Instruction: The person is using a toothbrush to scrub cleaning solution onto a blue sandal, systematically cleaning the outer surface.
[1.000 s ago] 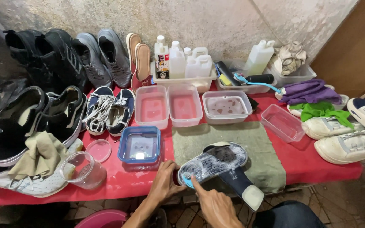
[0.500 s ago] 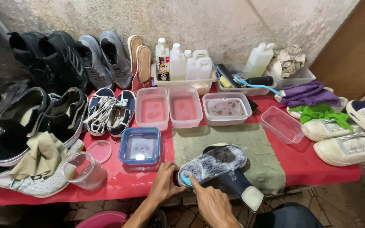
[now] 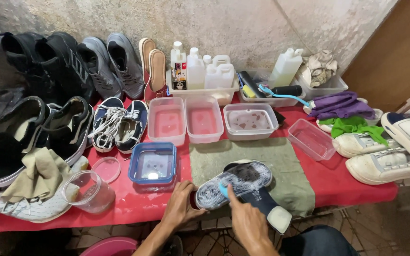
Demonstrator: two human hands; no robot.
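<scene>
I read the scene from the biggest thing down. A long table under a red plastic cloth point(image 3: 357, 187) runs across the view against a stained concrete wall point(image 3: 243, 23). Its left half is crowded with dark sneakers point(image 3: 48, 128); white sneakers point(image 3: 380, 163) sit at the right end — pairs parked to the sides, which leaves the middle as working room.

At centre front lies a grey-green towel point(image 3: 290, 166), spread flat, I judge to catch drips and keep the shoe on it from sliding. Behind it stand three clear rectangular plastic tubs point(image 3: 204, 118) in a row, with a tray of white plastic bottles point(image 3: 205, 71) further back, all within arm's reach. A blue-rimmed square container point(image 3: 152, 163) sits just left of the towel.

On the towel's near left corner lies a dark slide sandal covered in whitish foam point(image 3: 236, 182), sole down, its heel overhanging the table edge toward me. My left hand point(image 3: 179, 208) grips that heel end, fingers curled round it — a brace against the scrubbing. My right hand point(image 3: 247, 220) is closed on a small blue brush point(image 3: 224, 189), pressed to the sandal's strap; the brush is mostly hidden, so its shape is uncertain. A second dark sandal point(image 3: 266, 206) lies just beside, partly under the right hand.
</scene>
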